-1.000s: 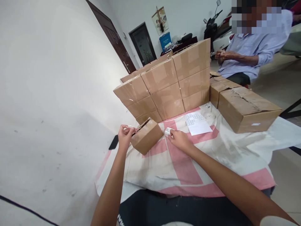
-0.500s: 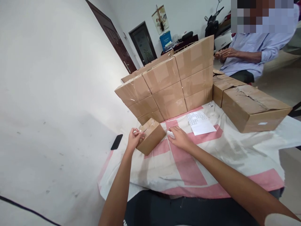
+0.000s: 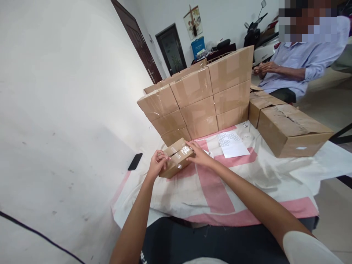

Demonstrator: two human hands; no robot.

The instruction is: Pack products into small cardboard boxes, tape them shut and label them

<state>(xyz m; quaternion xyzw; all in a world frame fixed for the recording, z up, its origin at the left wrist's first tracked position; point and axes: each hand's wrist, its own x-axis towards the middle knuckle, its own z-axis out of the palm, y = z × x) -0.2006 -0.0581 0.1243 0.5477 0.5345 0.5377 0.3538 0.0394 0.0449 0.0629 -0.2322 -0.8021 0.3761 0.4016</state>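
A small cardboard box (image 3: 180, 163) sits at an angle on the cloth, with a dark seam and shiny clear tape across its top. My left hand (image 3: 158, 162) is at the box's left end, its fingers bent into a pinch; what lies between them is too small to make out. Around the box's right end is my right hand (image 3: 200, 156), fingers apart at the upper edge and thumb on the near side. A small white thing (image 3: 210, 154) shows just behind that hand, partly hidden by it.
Stacked cardboard boxes (image 3: 196, 97) form a wall behind. Larger cartons (image 3: 294, 128) stand at the right. A printed white sheet (image 3: 233, 145) lies on the cloth (image 3: 217, 187), a black phone (image 3: 135, 161) beside the wall. A person (image 3: 291, 66) sits beyond the cartons.
My right hand has moved left onto the box's right end and let go of the small white thing. The box has turned, showing more of its taped top. My left hand stays at its left end.
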